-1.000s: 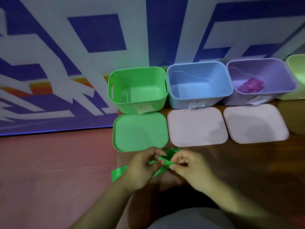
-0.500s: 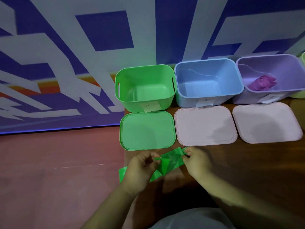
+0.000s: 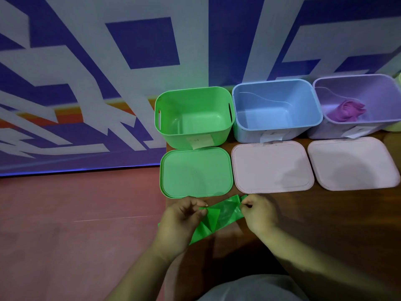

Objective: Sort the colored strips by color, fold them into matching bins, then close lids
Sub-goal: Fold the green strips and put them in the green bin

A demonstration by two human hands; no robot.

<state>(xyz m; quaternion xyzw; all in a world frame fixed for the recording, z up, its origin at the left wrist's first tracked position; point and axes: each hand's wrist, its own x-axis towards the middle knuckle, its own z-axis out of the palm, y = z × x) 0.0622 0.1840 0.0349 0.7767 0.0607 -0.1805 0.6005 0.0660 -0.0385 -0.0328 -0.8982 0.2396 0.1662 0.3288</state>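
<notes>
Since a moment ago I've drawn my hands apart, left hand [image 3: 182,216] and right hand [image 3: 257,210] each pinching the green strip [image 3: 221,216] near the green lid [image 3: 195,171]; I should align its edges before creasing.

1. Bins: three in full view, namely the green bin [image 3: 194,118], blue bin [image 3: 276,109] and purple bin [image 3: 355,92]. A fourth, the pale bin [image 3: 393,132], is cut by the right edge.
2. Lids: three, being one green lid [image 3: 195,171] and two pink, the near lid [image 3: 272,168] and far lid [image 3: 352,165].
3. Strips: two, a green strip [image 3: 225,216] and a purple strip [image 3: 347,110].
4. Paper labels: three, one per fully visible bin.
5. Hands: two, the left hand [image 3: 180,222] and right hand [image 3: 259,213].
6. Table [image 3: 325,213]: one.
</notes>
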